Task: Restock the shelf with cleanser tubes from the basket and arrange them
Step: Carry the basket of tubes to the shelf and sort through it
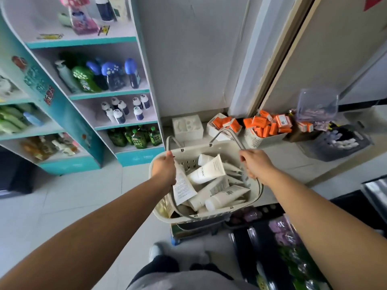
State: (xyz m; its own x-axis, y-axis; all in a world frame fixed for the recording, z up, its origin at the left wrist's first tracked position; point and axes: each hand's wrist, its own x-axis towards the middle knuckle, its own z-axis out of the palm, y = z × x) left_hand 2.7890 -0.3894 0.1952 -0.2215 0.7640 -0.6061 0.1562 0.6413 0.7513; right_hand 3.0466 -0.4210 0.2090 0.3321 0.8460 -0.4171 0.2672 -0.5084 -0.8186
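A cream plastic basket [254,192] sits in front of me, low over the floor, filled with several white cleanser tubes [206,171]. My left hand [164,169] grips the basket's left rim near one grey handle. My right hand [252,164] grips the right side, its fingers curled around the other grey handle [234,136]. The teal and white shelf unit [88,40] stands to the left, holding bottles and pouches on its levels.
Against the far wall lie a white box [187,126], a white basket of orange boxes [265,130], a clear tub [317,104] and a dark bin [335,144]. Dark packaged goods [280,233] lie at lower right. My foot [156,251] stands on pale floor tiles.
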